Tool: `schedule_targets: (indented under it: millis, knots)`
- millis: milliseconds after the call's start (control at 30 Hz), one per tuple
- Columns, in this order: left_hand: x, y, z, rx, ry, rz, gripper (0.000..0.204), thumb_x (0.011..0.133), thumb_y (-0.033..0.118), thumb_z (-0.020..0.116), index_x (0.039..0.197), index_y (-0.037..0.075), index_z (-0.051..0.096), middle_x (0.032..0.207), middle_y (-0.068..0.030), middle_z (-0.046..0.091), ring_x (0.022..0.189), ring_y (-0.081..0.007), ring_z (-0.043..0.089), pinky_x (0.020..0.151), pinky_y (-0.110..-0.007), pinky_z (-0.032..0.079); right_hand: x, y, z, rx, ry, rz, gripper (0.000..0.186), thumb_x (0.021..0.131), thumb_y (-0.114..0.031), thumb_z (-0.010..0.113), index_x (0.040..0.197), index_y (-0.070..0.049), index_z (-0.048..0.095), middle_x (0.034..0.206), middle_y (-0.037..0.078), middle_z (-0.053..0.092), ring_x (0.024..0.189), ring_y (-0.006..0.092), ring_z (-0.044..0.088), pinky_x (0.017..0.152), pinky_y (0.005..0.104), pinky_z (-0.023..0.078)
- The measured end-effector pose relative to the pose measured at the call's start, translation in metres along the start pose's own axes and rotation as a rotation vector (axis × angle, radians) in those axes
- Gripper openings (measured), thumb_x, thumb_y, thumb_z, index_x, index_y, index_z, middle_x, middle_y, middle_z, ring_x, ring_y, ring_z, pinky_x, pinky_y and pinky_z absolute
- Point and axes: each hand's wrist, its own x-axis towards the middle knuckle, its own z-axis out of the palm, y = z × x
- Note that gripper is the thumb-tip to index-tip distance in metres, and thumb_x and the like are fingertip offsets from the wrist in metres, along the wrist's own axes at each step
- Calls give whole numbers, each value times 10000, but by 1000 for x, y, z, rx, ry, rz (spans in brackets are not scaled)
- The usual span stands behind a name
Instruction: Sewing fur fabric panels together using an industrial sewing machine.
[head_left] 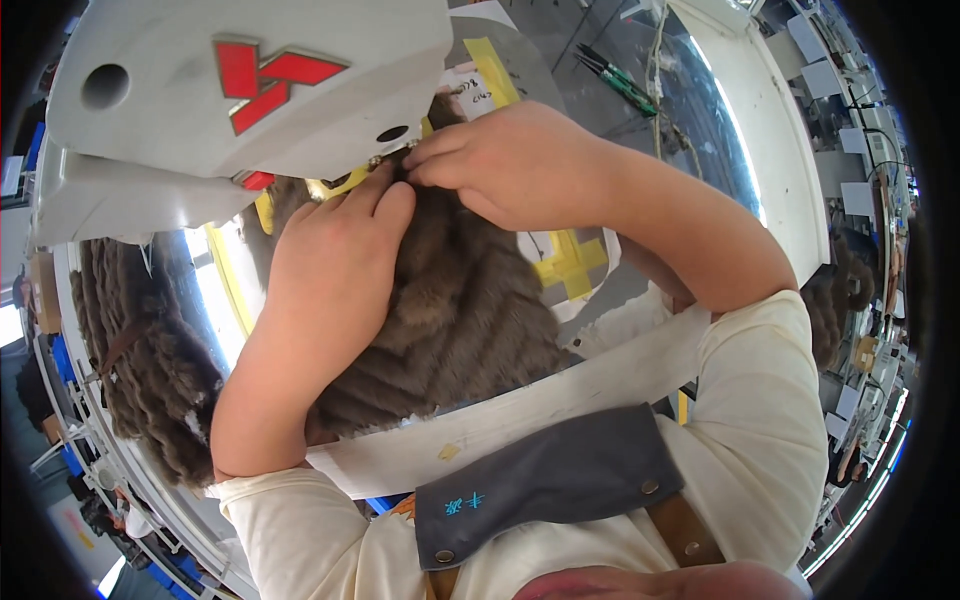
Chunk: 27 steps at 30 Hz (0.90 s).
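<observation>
A light grey machine head [150, 80] with a red emblem overhangs a brown fur piece [450, 320] with chevron-like ridges. My left hand [335, 270] lies on the fur just below small metal parts of the machine, fingers together and curled toward them, pressing the fur. My right hand [520, 165] is to their right, its fingers bent and closed at the fur's narrow upper part; the fingertips are partly hidden, so what exactly they pinch is unclear. Yellow tape [565, 270] and a marked paper label [470, 90] show beside the fur on the work surface.
Green-and-black tweezer-like tools [620, 85] and a pale cord [660, 90] lie at upper right. Brown fur bundles sit at left [140, 350] and far right [835, 300]. A white curved band [560, 395] crosses in front of my body. Shelves and racks line both rims.
</observation>
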Motion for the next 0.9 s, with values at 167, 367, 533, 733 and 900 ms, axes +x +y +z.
schedule_targets:
  millis: [167,367,533,733,900]
  knots:
    - [-1,7,-11,-120,-142,-87,613,642,-51,740,1229,-2,570,1370,-201,618,1147,-425,618,977,-480,501,2,-6,-9,-17,-151,63,339,849,-87,623,1173,-105,719,1249,24,711,1036,291,697,848,418,579]
    - [-4,14,-18,-129,-221,-79,648,615,-28,770,1234,1,579,1356,-194,622,1128,-412,625,958,-468,505,-1,-9,-7,31,-61,22,139,834,-105,621,910,-87,736,967,44,720,921,323,701,776,457,582]
    - [-7,16,-11,-125,-204,-38,648,606,-34,747,1232,-2,584,1362,-187,616,1112,-402,629,933,-457,506,0,-15,-19,-25,-154,22,140,836,-114,626,895,-108,753,931,58,715,913,318,700,766,455,577]
    - [0,16,-10,-115,-98,83,530,643,24,749,1147,3,589,1322,-210,628,949,-351,684,824,-410,538,0,-10,-21,-34,-170,21,136,834,-113,620,871,-109,750,895,67,711,908,317,696,761,450,580]
    - [-2,14,-15,-73,-167,40,532,648,28,750,1153,-4,583,1301,-212,629,938,-345,692,801,-415,545,-2,-8,-13,-11,-114,-1,132,825,-117,622,876,-104,743,920,58,716,909,320,697,758,454,579]
